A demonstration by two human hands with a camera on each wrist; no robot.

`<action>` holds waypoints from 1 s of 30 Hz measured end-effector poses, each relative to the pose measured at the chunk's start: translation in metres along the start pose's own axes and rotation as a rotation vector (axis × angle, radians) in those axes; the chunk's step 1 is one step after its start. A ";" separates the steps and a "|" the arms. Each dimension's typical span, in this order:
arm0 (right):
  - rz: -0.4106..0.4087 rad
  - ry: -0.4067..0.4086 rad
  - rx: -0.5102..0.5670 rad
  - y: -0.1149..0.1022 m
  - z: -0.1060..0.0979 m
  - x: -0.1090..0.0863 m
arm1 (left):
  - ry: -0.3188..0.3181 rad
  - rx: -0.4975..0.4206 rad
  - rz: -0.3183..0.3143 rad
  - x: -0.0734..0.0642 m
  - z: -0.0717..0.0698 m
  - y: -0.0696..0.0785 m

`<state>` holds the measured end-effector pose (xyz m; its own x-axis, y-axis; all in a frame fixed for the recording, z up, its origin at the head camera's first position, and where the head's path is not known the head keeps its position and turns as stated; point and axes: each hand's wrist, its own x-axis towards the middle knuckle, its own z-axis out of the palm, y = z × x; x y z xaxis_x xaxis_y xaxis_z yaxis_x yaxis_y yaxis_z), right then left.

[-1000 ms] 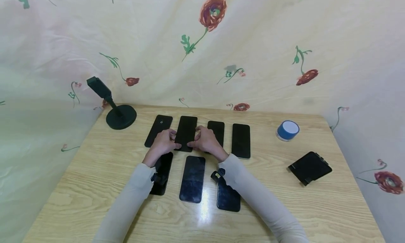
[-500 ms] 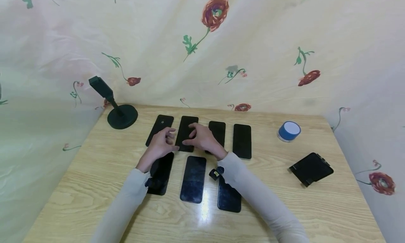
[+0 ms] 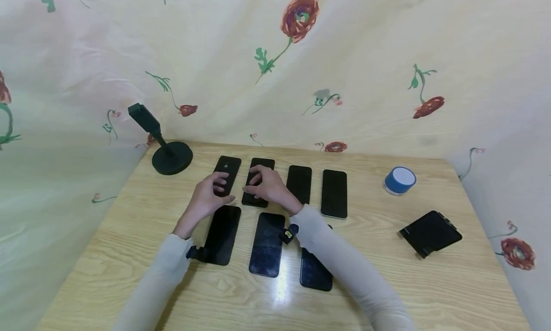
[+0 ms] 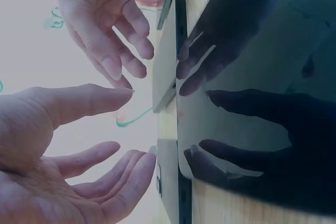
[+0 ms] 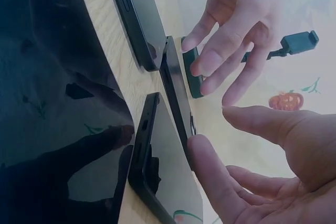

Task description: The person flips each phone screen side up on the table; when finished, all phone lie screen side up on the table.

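Several dark phones lie in two rows on the wooden table. My left hand point(image 3: 205, 195) hovers over the back-left phone point(image 3: 228, 165), holding nothing; its thumb and fingers are spread apart in the left wrist view. Above the second back phone point(image 3: 261, 163) is my right hand point(image 3: 270, 185), also with a gap between thumb and fingers. Below the left hand lies the front-left phone point(image 3: 223, 237). The front-middle phone point(image 3: 267, 247) is fully visible except near the right wrist camera, while the right sleeve partly covers the front-right phone point(image 3: 316, 273).
Two more phones, the third back one point(image 3: 300, 182) and the fourth point(image 3: 334, 193), lie right of the hands. A black stand point(image 3: 172, 158) is at the back left. At right are a blue-and-white round container point(image 3: 400, 180) and a black flat holder point(image 3: 432, 233).
Both hands held the second back phone's sides a second ago and have let go. Each has shifted left relative to the phones; the head view has turned slightly left.
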<state>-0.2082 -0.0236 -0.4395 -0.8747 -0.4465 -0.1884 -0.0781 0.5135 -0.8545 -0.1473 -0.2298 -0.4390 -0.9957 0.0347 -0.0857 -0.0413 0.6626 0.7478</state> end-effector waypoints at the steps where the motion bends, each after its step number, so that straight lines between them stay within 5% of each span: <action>1: -0.003 -0.004 0.009 0.000 0.001 0.001 | 0.005 0.002 -0.008 0.000 -0.001 -0.001; 13: -0.019 -0.011 0.043 -0.005 0.010 0.020 | 0.037 0.096 -0.083 0.002 -0.004 -0.011; 20: -0.003 -0.026 0.080 -0.006 0.017 0.028 | -0.021 0.220 -0.136 0.003 -0.005 -0.017; 30: 0.061 -0.040 0.085 -0.009 0.026 0.044 | -0.046 0.356 -0.102 0.007 -0.003 -0.019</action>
<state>-0.2340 -0.0669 -0.4529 -0.8568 -0.4457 -0.2592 0.0175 0.4775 -0.8785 -0.1543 -0.2443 -0.4519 -0.9829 -0.0165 -0.1835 -0.1004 0.8828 0.4588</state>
